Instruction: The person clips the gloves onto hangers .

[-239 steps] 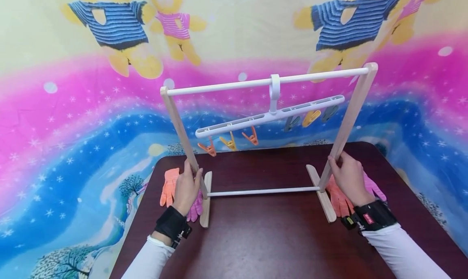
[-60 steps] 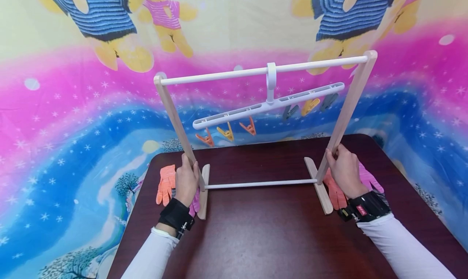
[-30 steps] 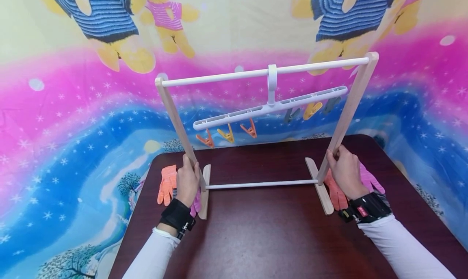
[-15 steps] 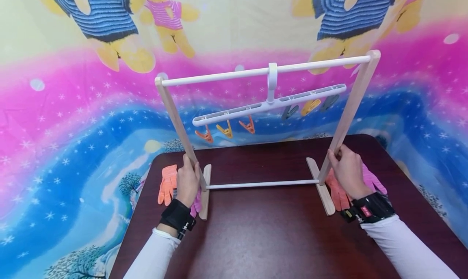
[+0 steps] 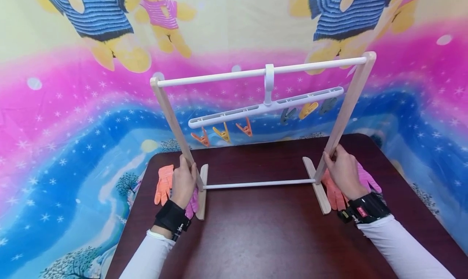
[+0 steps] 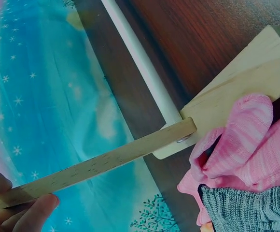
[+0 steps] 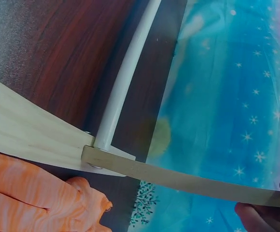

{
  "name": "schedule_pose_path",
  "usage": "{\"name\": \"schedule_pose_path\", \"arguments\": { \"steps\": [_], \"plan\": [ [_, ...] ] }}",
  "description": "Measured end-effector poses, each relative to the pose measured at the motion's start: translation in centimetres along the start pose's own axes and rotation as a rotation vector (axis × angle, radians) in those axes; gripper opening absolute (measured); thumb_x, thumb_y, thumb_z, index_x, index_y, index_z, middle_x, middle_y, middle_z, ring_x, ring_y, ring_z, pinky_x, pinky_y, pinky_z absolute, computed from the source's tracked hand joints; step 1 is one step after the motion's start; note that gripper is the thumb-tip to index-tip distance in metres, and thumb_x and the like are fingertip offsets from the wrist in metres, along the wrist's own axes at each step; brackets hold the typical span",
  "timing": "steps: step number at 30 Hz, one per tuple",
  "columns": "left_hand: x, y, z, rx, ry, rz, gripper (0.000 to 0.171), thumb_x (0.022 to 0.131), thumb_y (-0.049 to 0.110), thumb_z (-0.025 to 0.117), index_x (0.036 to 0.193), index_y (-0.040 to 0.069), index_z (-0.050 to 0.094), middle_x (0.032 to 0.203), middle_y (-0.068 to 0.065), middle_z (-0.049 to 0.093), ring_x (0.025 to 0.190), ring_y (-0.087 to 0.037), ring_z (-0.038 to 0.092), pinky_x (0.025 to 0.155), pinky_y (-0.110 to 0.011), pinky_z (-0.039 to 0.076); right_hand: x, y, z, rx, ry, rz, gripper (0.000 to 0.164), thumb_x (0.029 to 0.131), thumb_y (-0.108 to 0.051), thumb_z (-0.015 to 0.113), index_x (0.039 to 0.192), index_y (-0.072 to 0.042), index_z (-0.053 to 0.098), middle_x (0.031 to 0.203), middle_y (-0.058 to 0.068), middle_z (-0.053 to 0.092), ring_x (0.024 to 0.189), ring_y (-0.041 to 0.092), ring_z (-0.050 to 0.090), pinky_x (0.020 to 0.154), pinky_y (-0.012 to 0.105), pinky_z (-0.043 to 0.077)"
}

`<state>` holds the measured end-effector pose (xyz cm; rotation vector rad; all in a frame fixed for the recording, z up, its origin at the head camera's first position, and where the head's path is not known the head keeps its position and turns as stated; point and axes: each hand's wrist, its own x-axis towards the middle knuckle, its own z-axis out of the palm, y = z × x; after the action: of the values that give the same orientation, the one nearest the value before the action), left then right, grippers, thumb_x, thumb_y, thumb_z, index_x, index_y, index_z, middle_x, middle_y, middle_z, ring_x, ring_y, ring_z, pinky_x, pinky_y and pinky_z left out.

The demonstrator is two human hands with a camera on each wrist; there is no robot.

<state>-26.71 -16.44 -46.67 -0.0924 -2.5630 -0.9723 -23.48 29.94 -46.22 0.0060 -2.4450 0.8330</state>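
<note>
A wooden rack [image 5: 341, 108] with white rods stands upright on the dark table. My left hand [image 5: 184, 182] grips its left post low down, and my right hand [image 5: 343, 171] grips the right post at about the same height. From the top rod hangs a white clip hanger [image 5: 234, 115], tilted with its right end higher. Orange, yellow and grey clothespins [image 5: 308, 110] dangle from it, holding nothing. In the left wrist view, thumb and fingers [image 6: 38, 212] pinch the post. The right wrist view shows fingertips [image 7: 253, 217] on both sides of the other post.
Left of the rack lie an orange glove [image 5: 164, 184] and a pink glove [image 5: 191, 204], partly behind my left hand. Beyond the right foot are another orange glove [image 5: 333, 193] and a pink glove [image 5: 367, 179]. A printed cloth [image 5: 234, 27] hangs behind the table [image 5: 256, 238].
Since eight seconds ago the whole scene sits slightly higher in the head view. Both hands keep their hold on the posts, and the hanger sways a little. Nothing has been let go.
</note>
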Motion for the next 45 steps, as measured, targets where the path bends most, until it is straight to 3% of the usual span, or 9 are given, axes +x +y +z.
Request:
{"name": "schedule_pose_path", "arguments": {
  "steps": [9, 15, 20, 24, 29, 33, 36, 41, 45],
  "plan": [
    [-0.4, -0.2, -0.6, -0.005, -0.013, 0.023, 0.035, 0.1, 0.012, 0.06, 0.131, 0.0, 0.048, 0.1, -0.026, 0.073, 0.082, -0.038, 0.076, 0.062, -0.045, 0.061, -0.6, 0.9, 0.4, -0.003, -0.036, 0.009, 0.021, 0.098, -0.013, 0.063, 0.105, 0.007, 0.061, 0.085, 0.03, 0.071, 0.067, 0.038, 0.07, 0.041, 0.025, 0.033],
    [-1.2, -0.5, -0.7, 0.021, -0.038, 0.04, 0.042, 0.1, 0.016, 0.061, 0.137, -0.002, 0.048, 0.107, -0.025, 0.074, 0.082, -0.036, 0.076, 0.059, -0.042, 0.06, -1.6, 1.7, 0.5, -0.001, -0.06, 0.019, 0.029, 0.098, -0.014, 0.062, 0.117, 0.008, 0.061, 0.097, 0.031, 0.072, 0.08, 0.043, 0.072, 0.049, 0.031, 0.05],
    [-1.8, -1.0, -0.6, 0.085, -0.038, 0.059, 0.037, 0.1, 0.019, 0.062, 0.129, -0.001, 0.053, 0.078, -0.015, 0.069, 0.057, -0.024, 0.066, 0.046, -0.03, 0.047, -2.6, 1.7, 0.6, -0.02, -0.089, 0.04, 0.034, 0.098, -0.017, 0.062, 0.124, 0.005, 0.061, 0.105, 0.031, 0.072, 0.086, 0.044, 0.073, 0.067, 0.055, 0.057],
    [-2.3, -1.2, -0.6, 0.113, -0.034, 0.066, 0.035, 0.099, 0.02, 0.062, 0.127, 0.0, 0.055, 0.064, -0.009, 0.058, 0.046, -0.015, 0.049, 0.042, -0.027, 0.031, -3.3, 1.8, 0.7, -0.031, -0.093, 0.044, 0.036, 0.097, -0.018, 0.063, 0.125, 0.005, 0.06, 0.107, 0.032, 0.072, 0.083, 0.044, 0.074, 0.068, 0.058, 0.057],
    [-3.0, -1.4, -0.5, 0.133, -0.04, 0.063, 0.043, 0.098, 0.02, 0.064, 0.134, -0.001, 0.055, 0.082, -0.016, 0.072, 0.055, -0.023, 0.063, 0.045, -0.03, 0.042, -4.3, 2.0, 0.9, -0.046, -0.099, 0.045, 0.038, 0.096, -0.017, 0.065, 0.127, 0.005, 0.06, 0.107, 0.032, 0.072, 0.083, 0.043, 0.075, 0.069, 0.057, 0.058],
    [-3.5, -1.5, -0.5, 0.127, -0.054, 0.032, 0.047, 0.097, 0.022, 0.066, 0.137, 0.0, 0.054, 0.097, -0.021, 0.076, 0.077, -0.034, 0.074, 0.06, -0.044, 0.058, -5.2, 2.3, 1.4, -0.039, -0.11, 0.064, 0.042, 0.096, -0.017, 0.066, 0.129, 0.006, 0.058, 0.108, 0.031, 0.072, 0.085, 0.042, 0.075, 0.071, 0.056, 0.059],
    [-3.8, -1.7, -0.4, 0.143, -0.061, 0.007, 0.048, 0.097, 0.024, 0.066, 0.138, 0.001, 0.054, 0.101, -0.023, 0.075, 0.088, -0.037, 0.074, 0.07, -0.05, 0.059, -5.9, 2.6, 1.6, -0.038, -0.124, 0.088, 0.047, 0.096, -0.019, 0.066, 0.135, 0.005, 0.055, 0.111, 0.031, 0.072, 0.088, 0.042, 0.075, 0.072, 0.056, 0.059],
    [-4.5, -2.0, -0.3, 0.151, -0.061, -0.014, 0.049, 0.097, 0.025, 0.066, 0.138, 0.003, 0.055, 0.102, -0.022, 0.076, 0.084, -0.037, 0.074, 0.067, -0.048, 0.059, -7.0, 2.7, 1.8, -0.066, -0.129, 0.103, 0.052, 0.095, -0.021, 0.066, 0.138, 0.004, 0.053, 0.112, 0.032, 0.07, 0.089, 0.044, 0.074, 0.072, 0.058, 0.057],
    [-4.9, -1.9, -0.3, 0.135, -0.063, -0.031, 0.048, 0.096, 0.025, 0.067, 0.138, 0.005, 0.055, 0.095, -0.02, 0.076, 0.072, -0.031, 0.072, 0.056, -0.038, 0.055, -7.8, 2.6, 1.8, -0.068, -0.127, 0.129, 0.045, 0.095, -0.023, 0.067, 0.132, 0.002, 0.058, 0.112, 0.03, 0.071, 0.091, 0.044, 0.074, 0.074, 0.06, 0.056]
  ]
}}
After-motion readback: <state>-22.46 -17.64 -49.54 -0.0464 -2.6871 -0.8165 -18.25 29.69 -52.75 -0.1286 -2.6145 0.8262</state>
